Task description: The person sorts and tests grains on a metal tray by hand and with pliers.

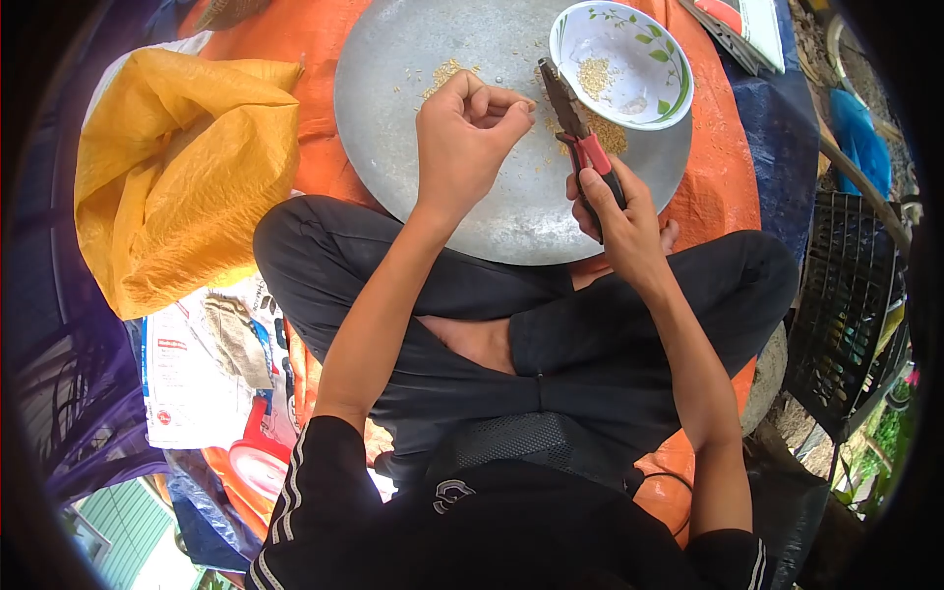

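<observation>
My right hand (619, 211) is wrapped round a pair of pliers (592, 149) with red and black handles. The jaws point up and left, over the round metal tray (521, 221). Thumb and fingertips of my left hand (467, 143) are pinched together just left of the jaws; anything between them is too small to make out. A white bowl with green leaves (644, 74) stands on the tray, some pale grains (594, 77) inside it. One small heap of grains (447, 74) lies behind my left hand, and a larger heap (612, 138) is partly hidden by bowl and pliers.
The tray lies on an orange tarp (723, 187) in front of my crossed legs (629, 315). A yellow sack (197, 187) is at the left, above a white printed sack (182, 364). A black plastic crate (841, 295) stands at the right, and folded paper (752, 39) lies at the upper right.
</observation>
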Action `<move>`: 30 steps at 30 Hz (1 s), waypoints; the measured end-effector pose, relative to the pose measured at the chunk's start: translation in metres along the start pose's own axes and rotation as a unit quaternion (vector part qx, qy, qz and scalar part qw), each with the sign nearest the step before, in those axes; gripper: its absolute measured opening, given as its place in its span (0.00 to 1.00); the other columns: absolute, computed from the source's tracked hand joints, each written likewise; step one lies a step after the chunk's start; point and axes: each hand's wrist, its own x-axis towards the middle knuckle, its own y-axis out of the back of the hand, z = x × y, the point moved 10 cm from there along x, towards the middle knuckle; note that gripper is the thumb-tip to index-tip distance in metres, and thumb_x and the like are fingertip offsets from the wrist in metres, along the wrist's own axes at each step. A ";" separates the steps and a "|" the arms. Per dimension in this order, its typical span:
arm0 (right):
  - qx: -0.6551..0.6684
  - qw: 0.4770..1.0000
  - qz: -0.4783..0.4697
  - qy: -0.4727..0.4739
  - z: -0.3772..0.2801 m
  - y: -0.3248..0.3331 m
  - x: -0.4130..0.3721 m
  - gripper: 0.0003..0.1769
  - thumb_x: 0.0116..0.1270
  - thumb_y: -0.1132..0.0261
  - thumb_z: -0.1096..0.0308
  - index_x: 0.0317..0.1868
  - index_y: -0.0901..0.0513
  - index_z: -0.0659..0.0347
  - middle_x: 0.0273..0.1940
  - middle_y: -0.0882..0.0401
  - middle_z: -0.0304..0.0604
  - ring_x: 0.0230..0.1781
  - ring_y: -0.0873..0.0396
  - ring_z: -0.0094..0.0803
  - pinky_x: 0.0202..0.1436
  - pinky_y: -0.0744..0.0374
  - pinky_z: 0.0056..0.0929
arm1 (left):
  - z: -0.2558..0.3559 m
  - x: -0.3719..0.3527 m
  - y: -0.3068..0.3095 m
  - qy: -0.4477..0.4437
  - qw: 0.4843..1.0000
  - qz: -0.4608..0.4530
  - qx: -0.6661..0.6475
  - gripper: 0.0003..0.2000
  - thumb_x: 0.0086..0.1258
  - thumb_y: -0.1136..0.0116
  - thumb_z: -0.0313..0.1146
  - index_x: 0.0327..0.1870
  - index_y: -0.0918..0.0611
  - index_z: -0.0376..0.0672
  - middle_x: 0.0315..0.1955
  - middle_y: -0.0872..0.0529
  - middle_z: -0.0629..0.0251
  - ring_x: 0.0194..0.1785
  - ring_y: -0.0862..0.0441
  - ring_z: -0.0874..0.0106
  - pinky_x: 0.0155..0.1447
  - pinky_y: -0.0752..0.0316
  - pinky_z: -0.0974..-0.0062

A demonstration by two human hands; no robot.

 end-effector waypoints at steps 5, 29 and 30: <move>0.024 1.000 0.003 0.006 0.001 0.004 0.004 0.14 0.79 0.41 0.61 0.37 0.23 0.62 0.23 0.31 0.31 0.21 0.35 0.15 0.25 0.38 0.20 | -0.001 -0.002 -0.001 0.021 0.999 -0.020 0.017 0.19 0.65 0.35 0.19 0.26 0.36 0.44 0.35 0.11 0.50 0.40 0.11 0.71 0.44 0.15 0.75; 0.241 0.940 0.231 0.064 0.014 0.081 0.027 0.08 0.73 0.41 0.68 0.37 0.24 0.64 0.22 0.28 0.34 0.19 0.32 0.18 0.22 0.34 0.20 | -0.027 0.082 -0.113 0.002 0.963 -0.154 0.223 0.09 0.62 0.36 0.24 0.29 0.27 0.38 0.30 0.10 0.57 0.34 0.13 0.75 0.41 0.18 0.76; 0.230 0.943 0.231 0.072 0.013 0.080 0.028 0.08 0.73 0.41 0.68 0.37 0.24 0.64 0.22 0.28 0.34 0.19 0.32 0.18 0.22 0.34 0.20 | -0.029 0.087 -0.116 0.004 0.957 -0.162 0.242 0.09 0.60 0.34 0.25 0.29 0.26 0.38 0.29 0.10 0.58 0.34 0.13 0.76 0.40 0.18 0.77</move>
